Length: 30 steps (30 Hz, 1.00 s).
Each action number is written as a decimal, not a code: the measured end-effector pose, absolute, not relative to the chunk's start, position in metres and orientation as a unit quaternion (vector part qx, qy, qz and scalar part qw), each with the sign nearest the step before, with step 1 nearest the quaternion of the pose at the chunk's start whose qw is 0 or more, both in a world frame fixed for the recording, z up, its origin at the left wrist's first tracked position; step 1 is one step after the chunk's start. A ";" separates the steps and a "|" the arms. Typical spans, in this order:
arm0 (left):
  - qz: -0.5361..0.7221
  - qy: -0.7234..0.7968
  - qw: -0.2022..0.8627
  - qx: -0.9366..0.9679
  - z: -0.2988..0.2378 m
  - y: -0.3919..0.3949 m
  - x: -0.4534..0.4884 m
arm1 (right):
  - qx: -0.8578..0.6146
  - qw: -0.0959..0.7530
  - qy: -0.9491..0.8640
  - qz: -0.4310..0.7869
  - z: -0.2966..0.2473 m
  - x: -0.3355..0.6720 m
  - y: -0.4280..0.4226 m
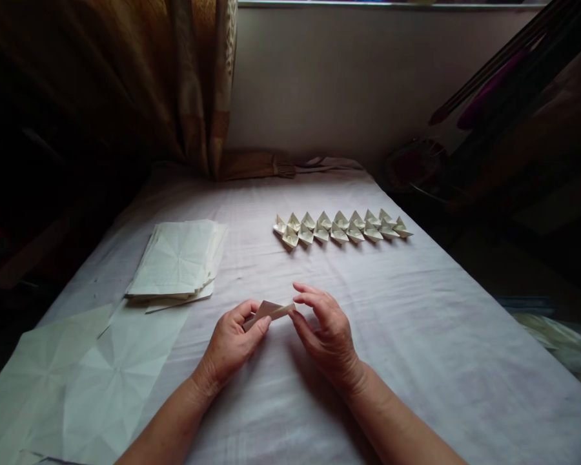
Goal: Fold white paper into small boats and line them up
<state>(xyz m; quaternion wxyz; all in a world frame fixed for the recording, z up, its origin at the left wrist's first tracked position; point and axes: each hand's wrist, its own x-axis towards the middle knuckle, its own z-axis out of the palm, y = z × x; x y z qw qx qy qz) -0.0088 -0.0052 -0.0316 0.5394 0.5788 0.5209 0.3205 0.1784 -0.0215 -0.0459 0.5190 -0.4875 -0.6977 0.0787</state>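
Note:
My left hand [237,332] grips a small folded paper piece [271,310], its thumb on the near side and its fingers bent behind. The piece is pale, with a raised triangular peak on its left and a narrow point on its right. At that right point is my right hand [326,329], with thumb and forefinger closed about the tip and another finger stretched out above. Beyond the hands, several small folded paper boats [339,226] stand in two close rows.
A stack of creased paper sheets [174,258] lies to the left on the pale cloth [416,361]. Nearer, large creased sheets [116,374] spread over the left corner. A brown curtain [198,84] hangs at the back left, and a wall [329,84] rises behind.

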 end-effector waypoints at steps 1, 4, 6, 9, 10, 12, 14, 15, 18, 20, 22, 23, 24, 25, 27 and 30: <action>0.323 0.523 0.533 0.582 -0.032 -0.005 -0.009 | -0.488 0.512 -0.703 0.076 -0.045 0.179 -0.022; 0.324 0.521 0.529 0.586 -0.031 -0.006 -0.009 | -0.495 0.483 -0.719 0.071 -0.044 0.179 -0.023; 0.321 0.516 0.531 0.591 -0.031 -0.006 -0.010 | -0.500 0.473 -0.722 0.071 -0.043 0.179 -0.023; 0.319 0.513 0.533 0.593 -0.032 -0.006 -0.010 | -0.499 0.472 -0.722 0.080 -0.043 0.179 -0.023; 0.318 0.511 0.534 0.594 -0.032 -0.007 -0.010 | -0.499 0.473 -0.720 0.087 -0.043 0.180 -0.023; 0.317 0.507 0.537 0.595 -0.032 -0.007 -0.010 | -0.502 0.473 -0.717 0.106 -0.043 0.180 -0.024; 0.316 0.505 0.538 0.596 -0.031 -0.008 -0.009 | -0.505 0.472 -0.712 0.128 -0.044 0.180 -0.024; 0.315 0.506 0.539 0.596 -0.030 -0.008 -0.009 | -0.504 0.472 -0.710 0.137 -0.044 0.180 -0.024; 0.316 0.509 0.536 0.595 -0.028 -0.008 -0.008 | -0.498 0.475 -0.710 0.150 -0.044 0.179 -0.024; 0.317 0.511 0.532 0.596 -0.028 -0.008 -0.008 | -0.494 0.478 -0.710 0.151 -0.043 0.179 -0.025; 0.319 0.511 0.527 0.599 -0.030 -0.008 -0.009 | -0.491 0.483 -0.709 0.152 -0.043 0.178 -0.025; 0.320 0.511 0.525 0.600 -0.031 -0.009 -0.009 | -0.490 0.486 -0.707 0.153 -0.042 0.178 -0.025; 0.320 0.511 0.523 0.603 -0.032 -0.009 -0.010 | -0.490 0.487 -0.706 0.156 -0.042 0.178 -0.025; 0.321 0.510 0.521 0.605 -0.033 -0.009 -0.010 | -0.492 0.488 -0.703 0.159 -0.043 0.178 -0.026; 0.321 0.507 0.517 0.610 -0.033 -0.010 -0.010 | -0.497 0.488 -0.698 0.168 -0.043 0.177 -0.026; 0.323 0.506 0.509 0.617 -0.033 -0.011 -0.009 | -0.503 0.483 -0.693 0.183 -0.044 0.178 -0.027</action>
